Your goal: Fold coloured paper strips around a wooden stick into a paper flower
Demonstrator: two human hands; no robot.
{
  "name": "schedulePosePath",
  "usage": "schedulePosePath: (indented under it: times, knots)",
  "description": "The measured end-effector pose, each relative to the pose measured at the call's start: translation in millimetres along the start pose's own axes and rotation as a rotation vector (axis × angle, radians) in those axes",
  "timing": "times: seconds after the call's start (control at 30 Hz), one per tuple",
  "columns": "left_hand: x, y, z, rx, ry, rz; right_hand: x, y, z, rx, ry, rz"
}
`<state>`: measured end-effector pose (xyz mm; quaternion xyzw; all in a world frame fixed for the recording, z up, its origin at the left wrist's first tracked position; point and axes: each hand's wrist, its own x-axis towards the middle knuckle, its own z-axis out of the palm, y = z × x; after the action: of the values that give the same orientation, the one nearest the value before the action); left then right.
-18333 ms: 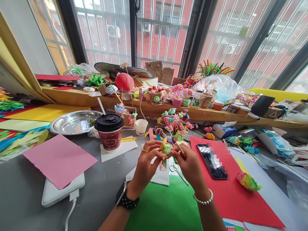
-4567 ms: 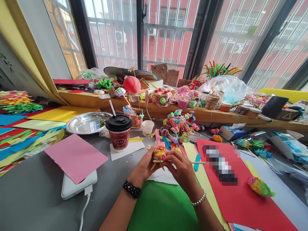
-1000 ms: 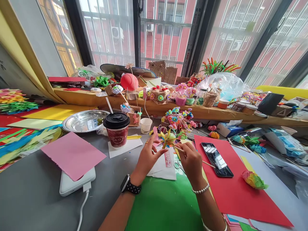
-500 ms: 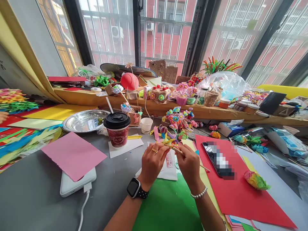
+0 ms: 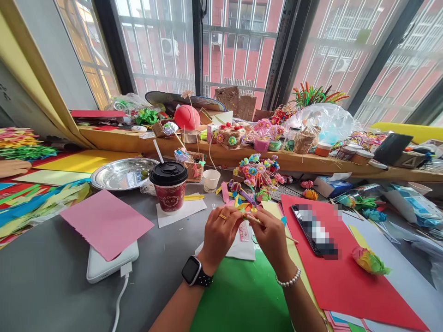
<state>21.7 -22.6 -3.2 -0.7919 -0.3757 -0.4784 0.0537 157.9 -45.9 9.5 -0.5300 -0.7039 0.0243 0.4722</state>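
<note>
One wooden stick pinched by right hand, free end pointing lower-right, left hand pinching paper flower

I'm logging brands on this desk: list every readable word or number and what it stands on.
"AGE": letters on the red coffee cup, the rest of the word unclear.
Screen of the phone: blurred, unreadable.
Print on the window frame: too small to read.
</note>
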Motion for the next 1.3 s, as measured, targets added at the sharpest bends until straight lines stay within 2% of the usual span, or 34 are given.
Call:
schedulePosePath:
  times: [0.17, 0.37, 0.53, 0.73, 1.03, 1.17, 1.3]
  knots:
    - [8, -2, -7.3, -0.322, -0.086, -0.128, 6, 5, -17, 0.201, -0.154, -0.037]
    - [14, -1, -14.3, -0.611, -0.195, -0.252, 8, 10, -22, 0.266, -0.149, -0.15]
    - [16, -3, -16.1, -0.699, -0.265, -0.295, 8, 6, -23, 0.207, -0.095, -0.123]
    - [16, -4, -17.0, -0.806, -0.39, -0.357, 7, 4, -24, 0.181, -0.155, -0.125]
    - [14, -3, -13.9, -0.771, -0.393, -0.454, 6, 8, -17, 0.004, -0.122, -0.09]
    - [15, -3, -17.3, -0.821, -0.44, -0.446, 7, 8, -20, 0.026, -0.185, -0.111]
    - [16, -5, -22.9, -0.944, -0.6, -0.498, 7, 6, -24, 0.17, -0.322, -0.066]
